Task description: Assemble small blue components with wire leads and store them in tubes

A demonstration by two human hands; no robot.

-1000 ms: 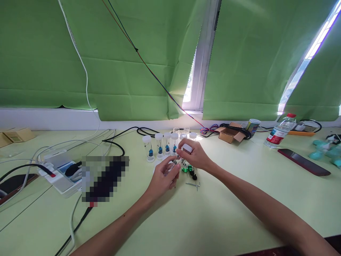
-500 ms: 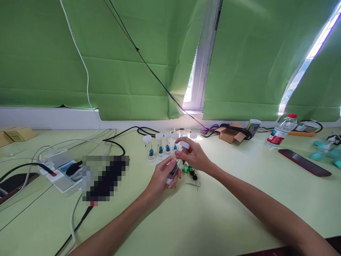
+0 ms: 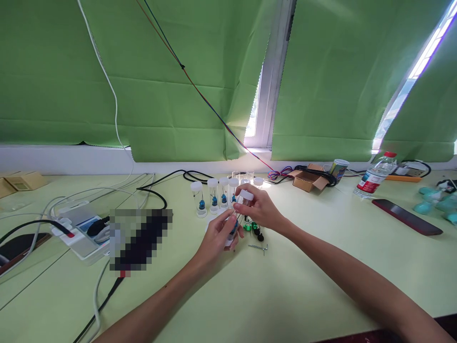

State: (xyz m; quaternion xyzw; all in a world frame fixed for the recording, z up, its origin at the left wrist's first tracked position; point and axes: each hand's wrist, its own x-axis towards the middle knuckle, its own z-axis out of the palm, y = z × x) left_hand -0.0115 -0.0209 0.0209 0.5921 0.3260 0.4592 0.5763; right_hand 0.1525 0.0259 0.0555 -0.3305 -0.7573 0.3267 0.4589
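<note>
Clear plastic, the capped tube (image 3: 239, 218) tilts steeper than a second ago, so its blue insert (image 3: 234, 227) shows; above the desk (image 3: 303, 286), the left hand (image 3: 218, 233) wraps its lower end, the right hand (image 3: 263, 207) apparently pinching near the white cap (image 3: 246, 195).

On table (image 3: 285, 290): vials (image 3: 223, 197) behind hands (image 3: 215, 234) | box (image 3: 306, 183) right of vials | bottle (image 3: 373, 178) behind phone (image 3: 407, 217)

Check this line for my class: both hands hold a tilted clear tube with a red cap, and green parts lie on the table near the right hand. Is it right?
Not quite: the cap is white, not red, as the head view shows. The left hand and right hand do hold a tilted clear tube, with green parts on the table near the right hand.
</note>
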